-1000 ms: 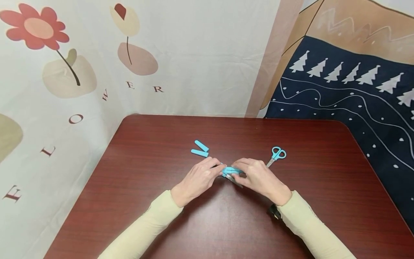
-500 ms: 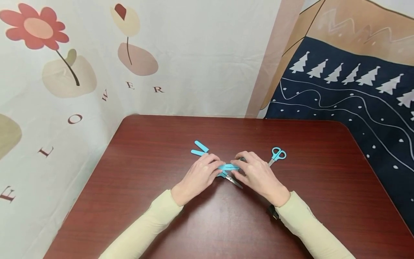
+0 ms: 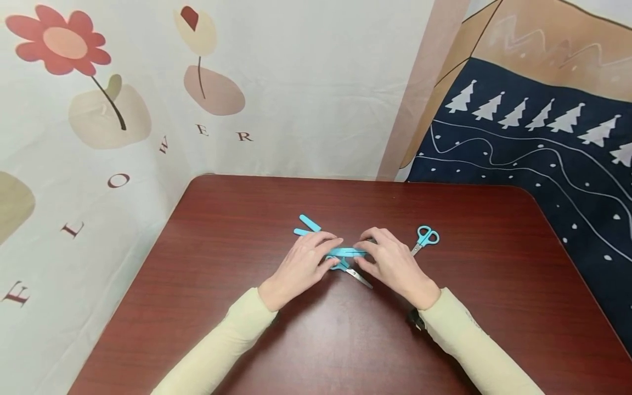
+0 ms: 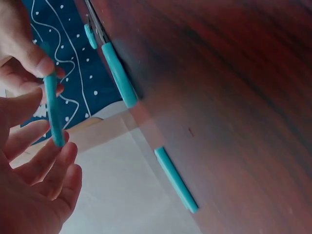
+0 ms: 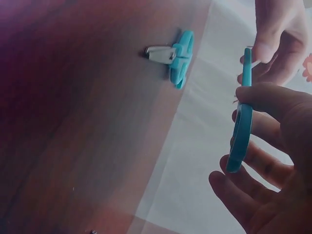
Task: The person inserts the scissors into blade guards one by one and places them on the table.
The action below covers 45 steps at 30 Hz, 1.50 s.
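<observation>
Between both hands, a pair of small scissors (image 5: 240, 136) with light blue handles is held above the table; a blue sheath (image 3: 342, 252) appears to cover its blades. My right hand (image 3: 397, 269) grips the handle end, thumb on one side and fingers on the other. With thumb and fingertips, my left hand (image 3: 298, 269) pinches the sheath end. Under the hands lie other blue-handled scissors (image 3: 356, 276), blades bare. Two loose blue sheaths (image 3: 310, 223) lie behind my left hand, one partly hidden by it.
Another pair of blue-handled scissors (image 3: 427, 236) lies beyond my right hand, its blade tips hidden by that hand. The dark red tabletop (image 3: 340, 340) ends at a back edge against a printed curtain (image 3: 306, 88).
Both hands have shifted slightly away from me with the held scissors. More of the scissors lying below has come into view, while one loose sheath has become partly covered.
</observation>
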### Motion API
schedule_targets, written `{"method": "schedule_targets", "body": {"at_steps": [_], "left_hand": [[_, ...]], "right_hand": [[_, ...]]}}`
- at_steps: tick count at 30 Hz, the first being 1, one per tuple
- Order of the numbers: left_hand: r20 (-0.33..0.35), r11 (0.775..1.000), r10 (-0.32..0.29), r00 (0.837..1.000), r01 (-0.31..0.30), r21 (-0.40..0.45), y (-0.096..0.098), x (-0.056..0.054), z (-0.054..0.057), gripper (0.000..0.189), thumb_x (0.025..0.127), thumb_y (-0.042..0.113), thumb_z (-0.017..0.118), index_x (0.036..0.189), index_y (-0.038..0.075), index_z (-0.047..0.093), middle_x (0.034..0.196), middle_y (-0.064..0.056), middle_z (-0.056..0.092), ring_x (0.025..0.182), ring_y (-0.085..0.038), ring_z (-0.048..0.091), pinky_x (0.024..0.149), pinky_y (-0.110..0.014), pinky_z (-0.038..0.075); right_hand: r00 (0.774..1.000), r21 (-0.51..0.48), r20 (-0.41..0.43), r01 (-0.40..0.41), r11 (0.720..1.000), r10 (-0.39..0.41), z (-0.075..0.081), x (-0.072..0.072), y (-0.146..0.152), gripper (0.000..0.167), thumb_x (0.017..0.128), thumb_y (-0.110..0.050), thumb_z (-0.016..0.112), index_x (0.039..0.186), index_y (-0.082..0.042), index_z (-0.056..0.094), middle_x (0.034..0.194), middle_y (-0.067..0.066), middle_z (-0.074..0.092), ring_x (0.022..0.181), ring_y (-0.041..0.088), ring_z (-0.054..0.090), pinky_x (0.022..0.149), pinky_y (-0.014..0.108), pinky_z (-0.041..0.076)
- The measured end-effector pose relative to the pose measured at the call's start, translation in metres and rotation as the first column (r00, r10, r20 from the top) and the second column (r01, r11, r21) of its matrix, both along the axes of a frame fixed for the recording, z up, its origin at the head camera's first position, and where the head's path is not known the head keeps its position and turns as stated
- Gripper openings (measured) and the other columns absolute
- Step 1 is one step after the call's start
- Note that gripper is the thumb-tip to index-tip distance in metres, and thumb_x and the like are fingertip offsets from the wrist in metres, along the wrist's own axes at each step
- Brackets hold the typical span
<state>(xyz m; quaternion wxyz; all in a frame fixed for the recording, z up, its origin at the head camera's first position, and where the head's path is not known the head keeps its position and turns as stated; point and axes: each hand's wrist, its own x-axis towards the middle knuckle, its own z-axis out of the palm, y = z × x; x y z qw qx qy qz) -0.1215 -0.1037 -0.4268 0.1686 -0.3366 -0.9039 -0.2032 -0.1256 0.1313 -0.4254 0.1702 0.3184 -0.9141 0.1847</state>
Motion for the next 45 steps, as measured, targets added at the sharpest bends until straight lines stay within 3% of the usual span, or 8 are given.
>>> {"method": "schedule_targets", "body": {"at_steps": [9, 22, 33, 45], "left_hand": [[0.027, 0.996, 0.087, 0.996, -0.088, 0.031, -0.027, -0.001, 0.005, 0.055, 0.083, 0.032, 0.080, 0.132, 0.013, 0.064, 0.132, -0.006, 0.061, 0.119, -0.027, 0.060, 0.098, -0.048, 0.047], [0.085, 0.985, 0.163, 0.983, -0.167, 0.036, -0.072, 0.000, 0.006, 0.058, 0.087, 0.039, 0.071, 0.137, 0.014, 0.059, 0.135, -0.004, 0.059, 0.127, -0.028, 0.054, 0.109, -0.054, 0.038], [0.117, 0.969, 0.246, 0.962, -0.244, -0.028, -0.088, 0.004, 0.005, 0.076, 0.086, 0.047, 0.069, 0.148, 0.012, 0.044, 0.140, -0.010, 0.054, 0.132, -0.031, 0.048, 0.113, -0.055, 0.034], [0.150, 0.958, 0.283, 0.947, -0.273, -0.081, -0.102, 0.013, 0.002, 0.084, 0.086, 0.051, 0.069, 0.152, 0.010, 0.038, 0.146, -0.012, 0.047, 0.137, -0.034, 0.043, 0.114, -0.057, 0.032]], "right_hand": [[0.994, 0.014, 0.099, 0.049, 0.999, -0.050, -0.001, -0.017, 0.006, 0.019, 0.085, -0.028, 0.080, 0.101, -0.018, 0.078, 0.105, -0.001, 0.061, 0.092, 0.018, 0.056, 0.064, 0.031, 0.051], [0.960, 0.056, 0.251, 0.117, 0.992, -0.128, -0.003, -0.063, 0.004, 0.023, 0.090, -0.030, 0.074, 0.107, -0.015, 0.077, 0.111, 0.004, 0.061, 0.095, 0.022, 0.057, 0.071, 0.040, 0.056], [0.919, 0.096, 0.358, 0.137, 0.986, -0.163, -0.004, -0.092, -0.005, 0.025, 0.092, -0.028, 0.073, 0.112, -0.013, 0.076, 0.115, 0.007, 0.060, 0.103, 0.027, 0.059, 0.081, 0.046, 0.055], [0.875, 0.135, 0.441, 0.155, 0.979, -0.200, -0.007, -0.112, -0.011, 0.025, 0.091, -0.023, 0.073, 0.112, -0.010, 0.076, 0.116, 0.010, 0.062, 0.101, 0.028, 0.059, 0.081, 0.045, 0.054]]}}
